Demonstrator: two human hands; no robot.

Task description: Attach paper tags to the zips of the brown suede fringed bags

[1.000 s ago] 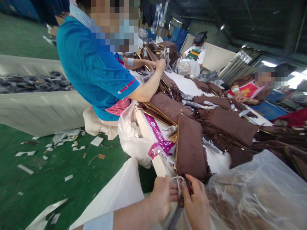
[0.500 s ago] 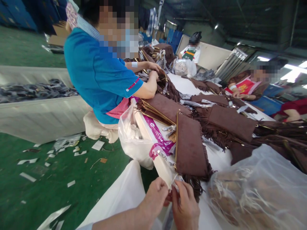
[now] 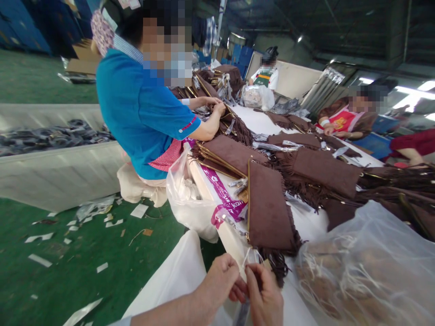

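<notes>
String (image 3: 247, 254), thin, white, pinched by right hand (image 3: 265, 290); left hand (image 3: 220, 280) narrow, grip unclear; likely tying beside brown fringed suede pouch (image 3: 267, 206); next needs steady pull

Hands (image 3: 222, 280) bare; left forearm (image 3: 170, 310) bare up to pale bluish band (image 3: 122, 322), mostly out of view

Factory workshop: co-workers (image 3: 149, 113) around heaped brown fringed bags (image 3: 268, 206).

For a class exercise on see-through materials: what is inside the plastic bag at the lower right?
Through the cloudy plastic bag, white strings and brown pieces show. Whatever lies beneath them is covered, and the hazy plastic blurs their exact shapes.
</notes>
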